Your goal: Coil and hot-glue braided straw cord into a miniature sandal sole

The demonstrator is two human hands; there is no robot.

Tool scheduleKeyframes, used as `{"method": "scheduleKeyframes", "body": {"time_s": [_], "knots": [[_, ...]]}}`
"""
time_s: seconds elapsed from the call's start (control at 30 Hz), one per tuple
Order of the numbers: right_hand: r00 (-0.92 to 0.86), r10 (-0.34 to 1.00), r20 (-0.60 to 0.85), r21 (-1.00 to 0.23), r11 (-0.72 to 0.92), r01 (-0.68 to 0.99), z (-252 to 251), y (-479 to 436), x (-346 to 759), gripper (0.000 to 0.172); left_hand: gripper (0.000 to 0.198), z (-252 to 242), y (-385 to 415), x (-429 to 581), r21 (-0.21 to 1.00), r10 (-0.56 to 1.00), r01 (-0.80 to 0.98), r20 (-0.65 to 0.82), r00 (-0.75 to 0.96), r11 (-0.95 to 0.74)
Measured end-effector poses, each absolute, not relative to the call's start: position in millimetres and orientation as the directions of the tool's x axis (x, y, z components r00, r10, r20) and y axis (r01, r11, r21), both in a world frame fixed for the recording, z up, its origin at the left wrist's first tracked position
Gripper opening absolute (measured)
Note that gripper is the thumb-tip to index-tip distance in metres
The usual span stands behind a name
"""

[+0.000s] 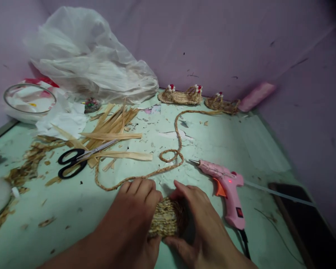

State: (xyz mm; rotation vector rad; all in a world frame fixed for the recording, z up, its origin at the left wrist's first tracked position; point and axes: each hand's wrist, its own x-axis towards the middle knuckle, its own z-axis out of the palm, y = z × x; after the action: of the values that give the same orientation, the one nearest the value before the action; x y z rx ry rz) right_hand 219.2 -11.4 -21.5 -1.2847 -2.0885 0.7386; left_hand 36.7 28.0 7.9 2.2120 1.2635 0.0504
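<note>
A small woven straw piece [165, 220] is gripped between both hands at the bottom centre; its left part and far edge are hidden by the hands. My left hand [137, 209] wraps its fingers over the left side, thumb at the near edge. My right hand [196, 216] curves round the right side, fingertips at the far edge and thumb in front. A braided straw cord [156, 172] passes just beyond the left knuckles, loops once, and runs to the back. To the right lies a pink glue gun [221, 173] with a red light lit and a glue stick in its rear.
Black-handled scissors [72, 160] rest on loose straw strips [109, 127] at left. Behind stand a clear plastic bag [92, 59], a bowl [29, 116] and two small beaded woven slippers [182, 98]. A pink roll [256, 97] leans at the back right, a dark phone-like slab [302, 220] nearer.
</note>
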Motion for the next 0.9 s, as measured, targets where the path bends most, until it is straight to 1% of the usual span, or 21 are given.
{"method": "scheduleKeyframes", "body": {"time_s": [0.1,0.2,0.23,0.3,0.4,0.43,0.5,0.57,0.67,0.73,0.77,0.83,0.9], "knots": [[-0.383,0.904,0.193,-0.709,0.398,0.582,-25,-10,220,0.083,0.031,10,26,39,0.482,0.817,0.797,-0.244,0.522,-0.365],[-0.390,0.906,0.166,-0.706,0.385,0.594,-25,-9,222,0.080,0.034,13,21,39,0.481,0.852,0.807,-0.205,0.482,-0.341],[-0.394,0.905,0.162,-0.704,0.386,0.597,-24,-9,223,0.079,0.039,12,19,38,0.498,0.858,0.798,-0.183,0.480,-0.340],[-0.393,0.905,0.161,-0.707,0.384,0.594,-22,-9,223,0.081,0.054,8,15,34,0.546,0.861,0.761,-0.132,0.491,-0.350],[-0.392,0.906,0.163,-0.697,0.387,0.604,-23,-13,220,0.088,0.078,-2,13,23,0.608,0.849,0.688,-0.043,0.527,-0.397],[-0.372,0.914,0.163,-0.690,0.375,0.619,-24,-15,219,0.090,0.081,-5,12,20,0.621,0.842,0.665,-0.016,0.540,-0.415],[-0.314,0.936,0.162,-0.693,0.335,0.639,-28,-20,217,0.092,0.077,-5,11,17,0.627,0.849,0.661,0.001,0.528,-0.412],[-0.259,0.954,0.149,-0.730,0.283,0.622,-30,-26,216,0.090,0.064,0,10,16,0.617,0.877,0.700,-0.031,0.479,-0.360],[-0.228,0.967,0.118,-0.818,0.225,0.530,-25,-31,218,0.080,0.045,11,10,19,0.632,0.884,0.719,-0.113,0.453,-0.288],[-0.187,0.982,0.037,-0.895,0.116,0.432,-17,-31,220,0.070,0.035,16,12,21,0.683,0.886,0.702,-0.178,0.429,-0.203],[-0.170,0.985,-0.039,-0.928,0.028,0.371,-13,-31,220,0.064,0.033,18,13,21,0.723,0.896,0.678,-0.204,0.395,-0.134],[-0.148,0.968,-0.204,-0.960,-0.168,0.224,-6,-29,218,0.054,0.035,19,16,23,0.836,0.923,0.546,-0.245,0.296,0.046],[-0.117,0.950,-0.288,-0.957,-0.282,0.070,-3,-28,212,0.050,0.047,17,18,25,0.927,0.919,0.301,-0.303,0.251,0.223]]}}
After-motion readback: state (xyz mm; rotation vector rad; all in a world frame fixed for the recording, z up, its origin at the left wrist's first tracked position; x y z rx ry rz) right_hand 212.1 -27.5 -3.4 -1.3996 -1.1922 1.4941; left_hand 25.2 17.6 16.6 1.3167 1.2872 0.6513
